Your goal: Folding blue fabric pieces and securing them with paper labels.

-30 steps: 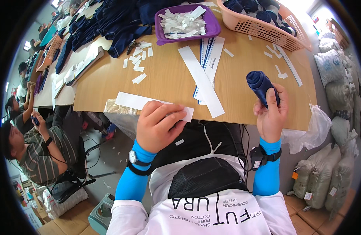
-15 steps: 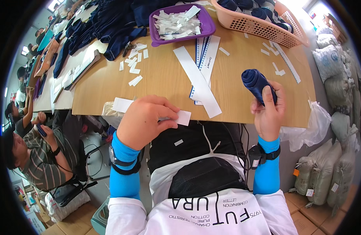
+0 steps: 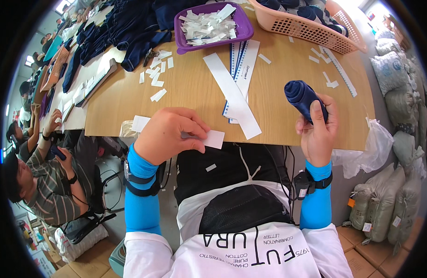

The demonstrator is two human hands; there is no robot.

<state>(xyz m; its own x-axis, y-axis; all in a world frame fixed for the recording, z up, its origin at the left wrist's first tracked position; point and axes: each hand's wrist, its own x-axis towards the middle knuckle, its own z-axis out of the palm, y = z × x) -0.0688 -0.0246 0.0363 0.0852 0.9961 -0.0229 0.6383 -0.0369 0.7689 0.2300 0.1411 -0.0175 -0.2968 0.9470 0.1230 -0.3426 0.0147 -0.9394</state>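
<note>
My left hand (image 3: 172,133) is closed at the table's near edge, thumb and fingers pinching a white paper strip (image 3: 215,139) whose end sticks out to the right. Another white paper end (image 3: 140,123) shows left of the hand; I cannot tell if it belongs to the same strip. My right hand (image 3: 318,125) wraps round a tightly rolled navy cloth (image 3: 300,98), held upright and tilted left above the table's right side. Between the hands lies a long white strip (image 3: 232,95), crossing over blue-and-white printed strips (image 3: 247,69).
A purple tray (image 3: 180,41) full of white paper slips stands at the back, beside a peach basket (image 3: 310,28) of navy rolls. Navy garments (image 3: 111,28) heap at the far left. Loose slips (image 3: 155,74) lie about. A co-worker (image 3: 51,185) sits at left.
My left hand has shifted slightly left, its fingers still on the paper strip. My right hand and its navy roll have hardly moved. The co-worker has raised one hand.
</note>
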